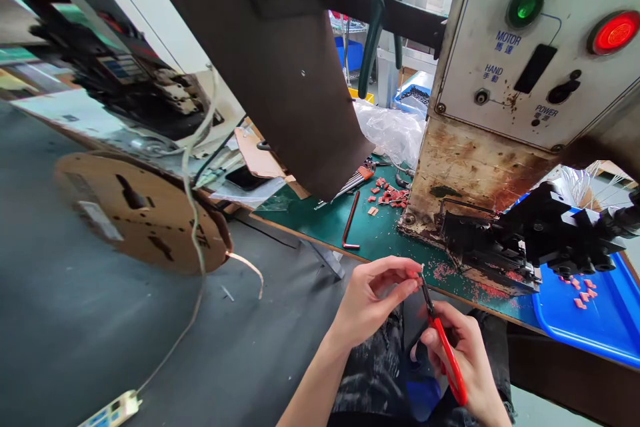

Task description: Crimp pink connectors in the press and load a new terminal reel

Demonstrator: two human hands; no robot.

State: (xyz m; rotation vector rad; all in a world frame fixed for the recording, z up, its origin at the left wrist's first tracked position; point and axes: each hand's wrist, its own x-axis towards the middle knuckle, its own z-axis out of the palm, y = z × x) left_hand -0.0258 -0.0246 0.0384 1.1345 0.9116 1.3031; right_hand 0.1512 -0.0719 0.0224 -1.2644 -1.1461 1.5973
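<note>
My left hand [376, 299] is closed in a pinch, thumb against fingertips. What it holds is too small to make out; a tiny pale bit shows at the tips. My right hand [463, 347] grips red-handled pliers [441, 337]. Their narrow dark jaws point up and touch or nearly touch the left fingertips. Both hands are above my lap, just in front of the green bench [320, 227]. Behind them, small pinkish-red pieces [393, 197] lie in a loose pile, with a hex key [351, 221] to their left.
A stained machine with a control panel [530, 73] rises on the right, its black tooling [500, 240] low over red crumbs. A blue tray [590, 327] holds several red pieces. A brown guard sheet [280, 80] hangs overhead. At left are a cardboard reel [145, 213] and a cable [197, 280].
</note>
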